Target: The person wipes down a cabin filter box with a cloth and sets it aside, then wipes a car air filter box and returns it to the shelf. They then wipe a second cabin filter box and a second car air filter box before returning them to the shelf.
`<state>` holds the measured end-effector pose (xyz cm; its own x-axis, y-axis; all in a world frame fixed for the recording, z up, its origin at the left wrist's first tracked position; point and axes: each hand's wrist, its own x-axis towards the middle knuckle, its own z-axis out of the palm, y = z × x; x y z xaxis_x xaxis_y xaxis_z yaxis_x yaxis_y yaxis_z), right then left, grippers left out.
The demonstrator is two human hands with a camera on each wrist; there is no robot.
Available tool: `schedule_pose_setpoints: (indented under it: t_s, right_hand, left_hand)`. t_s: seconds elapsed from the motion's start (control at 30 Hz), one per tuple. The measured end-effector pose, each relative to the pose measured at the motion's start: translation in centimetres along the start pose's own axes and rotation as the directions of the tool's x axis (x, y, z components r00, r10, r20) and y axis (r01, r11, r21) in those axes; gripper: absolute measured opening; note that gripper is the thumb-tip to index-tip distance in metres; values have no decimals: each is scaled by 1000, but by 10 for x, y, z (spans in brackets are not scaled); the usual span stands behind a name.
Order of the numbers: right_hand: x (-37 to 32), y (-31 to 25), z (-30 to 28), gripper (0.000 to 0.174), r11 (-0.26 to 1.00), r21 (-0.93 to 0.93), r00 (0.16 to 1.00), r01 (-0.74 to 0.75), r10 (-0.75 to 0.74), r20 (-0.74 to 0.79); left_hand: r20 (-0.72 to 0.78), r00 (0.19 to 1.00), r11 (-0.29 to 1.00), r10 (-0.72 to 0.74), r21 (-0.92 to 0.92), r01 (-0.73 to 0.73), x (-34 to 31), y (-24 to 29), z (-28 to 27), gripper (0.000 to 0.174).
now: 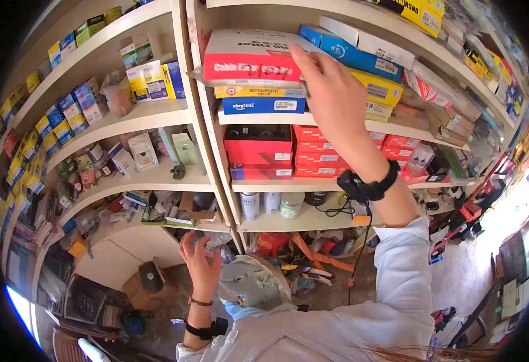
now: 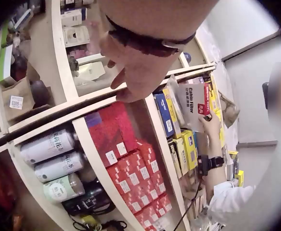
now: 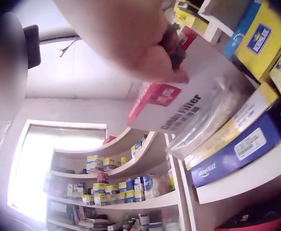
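My right hand (image 1: 336, 90) grips the right end of a red-and-white cabin filter box (image 1: 249, 65) on the upper shelf. In the right wrist view the thumb (image 3: 172, 72) lies on the printed white face of the box. Beneath it are a clear plastic-wrapped item (image 3: 205, 122), a yellow BOTAIRSND box (image 1: 263, 92) and a blue xinyi box (image 1: 258, 105). Lower down, my left hand (image 1: 200, 263) is held up in front of the shelves with loosely bent fingers and nothing in them.
Blue boxes (image 1: 352, 55) and yellow boxes (image 1: 376, 87) sit right of the cabin filter box. Red boxes (image 1: 319, 158) fill the shelf below, with cans (image 1: 250, 205) under them. A white upright (image 1: 201, 114) divides the shelving. A grey cap (image 1: 249, 280) shows below.
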<state>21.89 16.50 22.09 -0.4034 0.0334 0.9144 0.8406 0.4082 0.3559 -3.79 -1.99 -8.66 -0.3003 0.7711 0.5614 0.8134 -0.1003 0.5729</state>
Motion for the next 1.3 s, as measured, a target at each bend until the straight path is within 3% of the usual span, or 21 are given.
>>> schedule_pose_setpoints:
  t_s: [0.1, 0.17, 0.2, 0.23, 0.3, 0.37, 0.43, 0.5, 0.57, 0.6, 0.67, 0.7, 0.77, 0.9, 0.97, 1.03, 1.07, 1.17, 1.3]
  right_hand:
    - [15, -15, 23, 44, 998, -54, 994, -35, 41, 103]
    - [18, -15, 53, 46, 999, 33, 989, 8, -13, 150]
    - [16, -11, 65, 57, 986, 163, 961, -34, -13, 276]
    - [13, -6, 78, 57, 986, 165, 960, -38, -10, 280]
    - [7, 0, 91, 48, 867, 495, 979, -60, -46, 199]
    - [1, 7, 82, 48, 860, 507, 986, -56, -32, 163]
    - [-8, 10, 65, 46, 706, 682, 970, -191, 28, 243]
    - [-21, 7, 50, 40, 704, 666, 963, -246, 97, 252]
    - [-40, 9, 48, 32, 797, 582, 985, -164, 167, 49]
    - [-51, 7, 47, 32, 800, 579, 986, -159, 159, 51]
    - [-74, 5, 46, 26, 719, 602, 936, -347, 307, 172]
    - [-80, 3, 47, 26, 726, 594, 936, -348, 306, 174]
    - [-90, -6, 50, 27, 763, 529, 929, -371, 316, 195]
    - [-96, -20, 50, 44, 797, 370, 878, -477, 414, 241]
    - [-97, -19, 52, 52, 798, 314, 855, -515, 450, 259]
    - [-92, -19, 54, 55, 889, 252, 911, -382, 317, 263]
    - [-87, -21, 53, 57, 865, 323, 907, -385, 288, 308]
    - [-76, -26, 64, 56, 922, 231, 936, -310, 253, 245]
    - [-63, -26, 70, 65, 918, 142, 911, -370, 330, 247]
  left_hand:
    - [16, 1000, 1000, -7, -23, 7, 8, 0, 1, 39]
    - [17, 1000, 999, 17, -52, -16, 13, 2, 2, 38]
    - [16, 999, 998, 40, -51, -39, 14, 1, 3, 38]
    - [21, 999, 998, 39, -47, -38, 16, 4, 2, 38]
    - [47, 999, 994, 8, -114, -3, 20, 7, -2, 38]
    - [52, 998, 996, 37, -80, -33, 22, 0, -6, 38]
    - [49, 997, 997, 60, -56, -57, 27, -6, -8, 38]
    - [70, 994, 995, 82, -60, -77, 33, -14, -13, 38]
    - [85, 994, 996, 73, -63, -68, 46, -17, -14, 36]
    - [86, 993, 994, 85, -71, -79, 57, -14, -16, 37]
    - [86, 987, 988, 136, -78, -130, 82, -4, -20, 37]
    - [89, 986, 987, 139, -88, -131, 98, -3, -19, 37]
    - [38, 958, 956, 283, -89, -279, 130, 0, -17, 39]
    - [63, 910, 908, 410, -121, -401, 201, 28, -21, 45]
    - [-15, 850, 845, 526, -99, -525, 227, 42, -19, 52]
    - [-27, 805, 797, 593, -121, -591, 250, 56, -17, 56]
    - [-52, 767, 756, 640, -136, -640, 260, 62, -15, 60]
    - [-125, 673, 664, 729, -107, -740, 285, 81, -3, 58]
    - [-174, 641, 637, 748, -81, -766, 318, 88, 8, 59]
